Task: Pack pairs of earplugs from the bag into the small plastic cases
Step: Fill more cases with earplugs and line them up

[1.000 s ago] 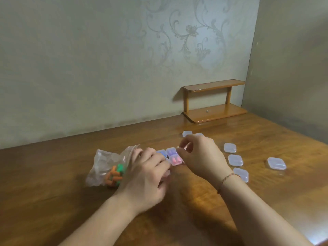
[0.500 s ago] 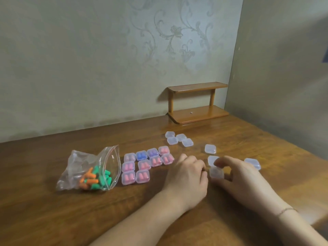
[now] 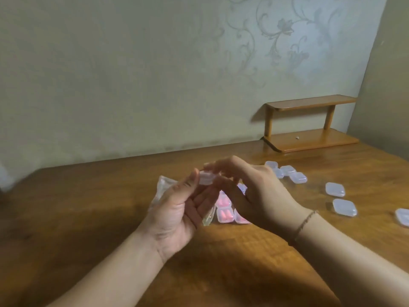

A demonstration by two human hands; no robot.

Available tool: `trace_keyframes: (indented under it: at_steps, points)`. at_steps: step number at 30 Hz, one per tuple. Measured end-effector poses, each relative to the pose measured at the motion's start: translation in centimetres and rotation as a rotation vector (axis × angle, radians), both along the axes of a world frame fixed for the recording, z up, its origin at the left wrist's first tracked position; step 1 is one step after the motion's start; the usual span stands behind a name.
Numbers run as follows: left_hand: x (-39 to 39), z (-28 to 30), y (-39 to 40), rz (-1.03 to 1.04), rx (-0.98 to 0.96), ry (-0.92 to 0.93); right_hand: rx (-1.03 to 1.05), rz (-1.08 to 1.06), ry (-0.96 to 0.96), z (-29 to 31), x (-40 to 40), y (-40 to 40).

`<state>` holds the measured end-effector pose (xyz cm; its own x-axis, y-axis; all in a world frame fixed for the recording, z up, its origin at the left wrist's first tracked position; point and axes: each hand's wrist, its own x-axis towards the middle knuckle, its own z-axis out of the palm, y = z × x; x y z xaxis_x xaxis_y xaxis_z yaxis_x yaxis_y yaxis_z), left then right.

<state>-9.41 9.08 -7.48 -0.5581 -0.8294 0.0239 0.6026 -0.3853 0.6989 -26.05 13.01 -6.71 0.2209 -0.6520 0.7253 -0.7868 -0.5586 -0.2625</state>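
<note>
Both hands have lifted off the worktop (image 3: 232, 262) since the earlier frame and now meet above the filled cases, a clear case (image 3: 207, 178) raised between them. Its grip is a pinch: the left hand (image 3: 179, 209), palm up, holds it between thumb and curled fingers, while the right hand (image 3: 250, 191) curls its fingertips onto the case's upper edge, blurred in motion. Brown wood, glossy, runs to a pale papered wall with a faint floral scroll; at 2 o'clock a small two-tier wooden shelf (image 3: 309, 138) sits against the corner. Just below the hands lie closed cases holding pink earplugs (image 3: 224, 214), partly hidden. The clear bag (image 3: 164, 185) lies at 9 o'clock of them, behind the left hand, its contents hidden. Empty shut cases (image 3: 335, 189) scatter toward 3 o'clock, a cluster of them (image 3: 290, 172) near the shelf.
</note>
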Motion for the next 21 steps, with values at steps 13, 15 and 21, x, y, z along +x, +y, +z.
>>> trace_keyframes:
  at_steps: [13,15,21]
  points:
    - [4.9,-1.7,-0.4,0.164,-0.058,-0.138,-0.226,0.031,0.083,-3.3,4.9,-3.2]
    - [5.0,-1.8,-0.4,0.17,-0.072,-0.171,-0.215,0.016,0.054,-3.4,5.3,-3.1]
    - [5.1,-2.2,-0.5,0.191,-0.142,-0.26,-0.196,-0.051,-0.023,-3.3,5.7,-2.7]
